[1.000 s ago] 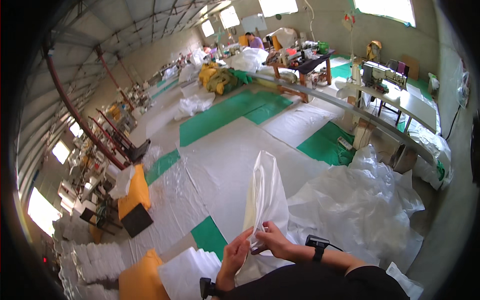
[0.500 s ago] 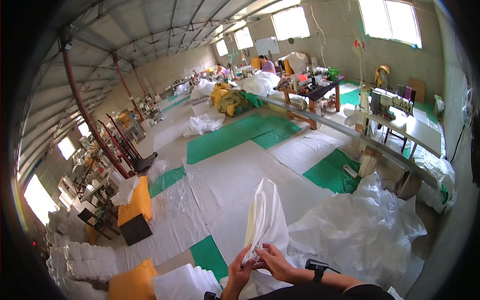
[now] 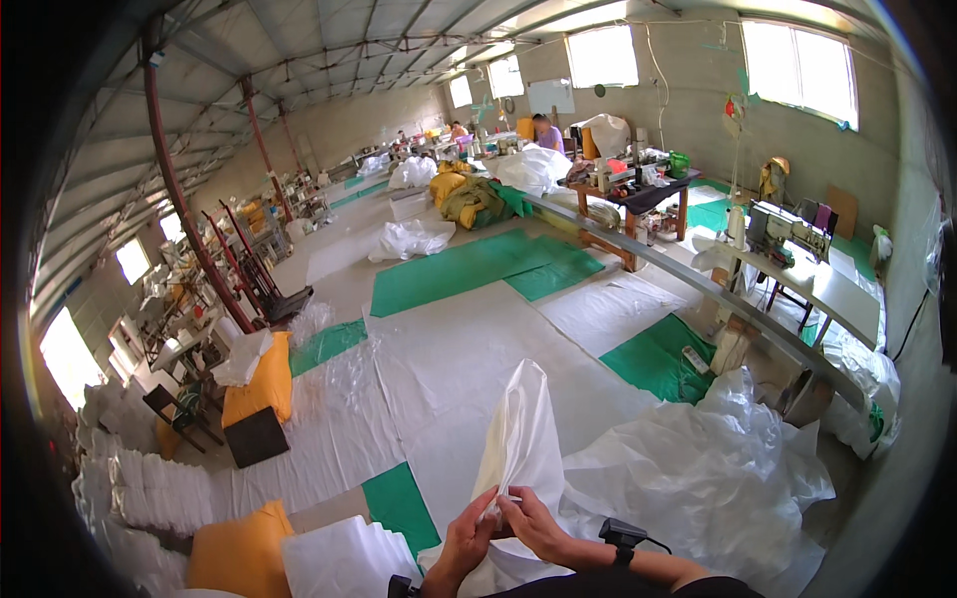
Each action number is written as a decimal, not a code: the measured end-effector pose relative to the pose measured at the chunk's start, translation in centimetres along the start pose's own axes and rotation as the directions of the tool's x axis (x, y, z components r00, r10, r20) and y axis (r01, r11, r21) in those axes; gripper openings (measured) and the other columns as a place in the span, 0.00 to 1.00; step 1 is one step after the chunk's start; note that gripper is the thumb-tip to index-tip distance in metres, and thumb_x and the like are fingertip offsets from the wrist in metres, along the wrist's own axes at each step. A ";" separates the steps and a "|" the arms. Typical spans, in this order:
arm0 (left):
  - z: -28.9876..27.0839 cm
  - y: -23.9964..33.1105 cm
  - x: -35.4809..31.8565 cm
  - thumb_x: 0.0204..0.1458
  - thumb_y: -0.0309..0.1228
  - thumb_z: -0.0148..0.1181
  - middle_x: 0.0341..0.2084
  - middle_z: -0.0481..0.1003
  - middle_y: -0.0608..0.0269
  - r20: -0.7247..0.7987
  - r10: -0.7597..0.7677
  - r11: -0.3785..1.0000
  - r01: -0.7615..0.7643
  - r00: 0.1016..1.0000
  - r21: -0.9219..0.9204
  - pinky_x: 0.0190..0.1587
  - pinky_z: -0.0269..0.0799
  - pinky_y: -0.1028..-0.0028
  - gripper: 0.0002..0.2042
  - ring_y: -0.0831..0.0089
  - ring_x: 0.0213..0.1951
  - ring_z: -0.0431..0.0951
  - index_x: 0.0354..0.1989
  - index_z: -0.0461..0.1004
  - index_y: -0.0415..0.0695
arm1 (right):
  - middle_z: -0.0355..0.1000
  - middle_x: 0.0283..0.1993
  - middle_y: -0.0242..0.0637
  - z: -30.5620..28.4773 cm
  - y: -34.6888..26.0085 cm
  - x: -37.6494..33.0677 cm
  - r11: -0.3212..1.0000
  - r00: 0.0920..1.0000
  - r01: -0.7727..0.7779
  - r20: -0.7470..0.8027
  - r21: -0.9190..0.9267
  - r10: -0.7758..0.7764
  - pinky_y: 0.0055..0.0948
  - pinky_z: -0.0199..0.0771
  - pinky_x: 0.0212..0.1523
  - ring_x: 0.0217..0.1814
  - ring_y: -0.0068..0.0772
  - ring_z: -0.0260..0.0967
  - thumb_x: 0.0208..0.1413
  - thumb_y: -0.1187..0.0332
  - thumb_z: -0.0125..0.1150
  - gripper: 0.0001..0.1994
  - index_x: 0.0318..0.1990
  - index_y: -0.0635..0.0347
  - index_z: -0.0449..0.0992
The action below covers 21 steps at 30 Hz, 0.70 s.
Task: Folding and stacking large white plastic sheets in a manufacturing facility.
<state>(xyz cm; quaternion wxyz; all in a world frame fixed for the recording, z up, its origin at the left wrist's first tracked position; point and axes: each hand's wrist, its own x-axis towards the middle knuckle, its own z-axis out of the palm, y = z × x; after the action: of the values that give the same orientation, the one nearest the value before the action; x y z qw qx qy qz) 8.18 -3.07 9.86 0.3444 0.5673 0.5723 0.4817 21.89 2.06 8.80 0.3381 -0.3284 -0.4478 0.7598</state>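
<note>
A white sack point(image 3: 517, 429) of thin, fabric-like material stands up in folds in front of me, its top rounded. Both hands grip its gathered near part. My left hand point(image 3: 467, 536) pinches the edge from the left, fingers closed. Close against it, my right hand point(image 3: 534, 525) is also closed, thumb and fingers meeting on the same bunched material. Below the hands more white material hangs toward my lap. Just right of the sack lies a big crumpled heap of translucent white plastic film point(image 3: 688, 468).
A stack of folded white sacks point(image 3: 349, 560) and an orange bag point(image 3: 239, 550) lie at lower left. Green sheets point(image 3: 449, 274) and white sheets cover the floor. A metal rail point(image 3: 688, 267) runs along the right, beyond it a sewing machine table point(image 3: 827, 294). A person point(image 3: 546, 138) sits far back.
My view has shifted slightly. My fingers have drawn closer together on the sack's gathered edge, and the sack leans a little differently.
</note>
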 end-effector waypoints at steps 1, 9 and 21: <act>-0.3 0.4 0.2 0.56 0.30 0.53 0.45 0.73 0.49 0.047 0.107 0.991 -0.110 0.993 0.081 0.48 0.69 0.72 0.20 0.66 0.46 0.74 0.57 0.64 0.40 | 0.66 0.41 0.43 0.1 0.0 -0.1 0.992 1.000 -0.015 -0.023 0.126 0.018 0.25 0.74 0.41 0.40 0.32 0.72 0.63 0.59 0.47 0.25 0.56 0.72 0.51; -0.1 -0.9 -2.1 0.49 0.25 0.59 0.52 0.68 0.47 0.136 0.168 0.955 -0.195 0.976 0.224 0.55 0.65 0.67 0.24 0.54 0.54 0.69 0.57 0.63 0.40 | 0.74 0.35 0.39 -2.9 -2.2 -0.3 0.887 0.949 -0.160 0.178 -0.433 0.258 0.26 0.74 0.32 0.33 0.28 0.74 0.59 0.53 0.52 0.22 0.50 0.63 0.67; -0.3 2.7 -4.3 0.49 0.19 0.57 0.47 0.73 0.51 0.109 0.154 0.949 -0.178 0.982 0.262 0.49 0.70 0.70 0.20 0.56 0.49 0.74 0.52 0.68 0.40 | 0.75 0.32 0.43 -16.9 -13.2 7.3 -0.046 0.879 0.334 0.329 -0.941 -0.345 0.41 0.70 0.38 0.38 0.49 0.71 0.47 0.75 0.47 0.10 0.32 0.57 0.76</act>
<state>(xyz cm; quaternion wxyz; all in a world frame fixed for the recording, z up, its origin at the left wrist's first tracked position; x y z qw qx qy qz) 9.23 -7.67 11.82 0.2466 0.6756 0.5675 0.4010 34.32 20.57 12.77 0.1987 -0.3498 -0.9054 0.1356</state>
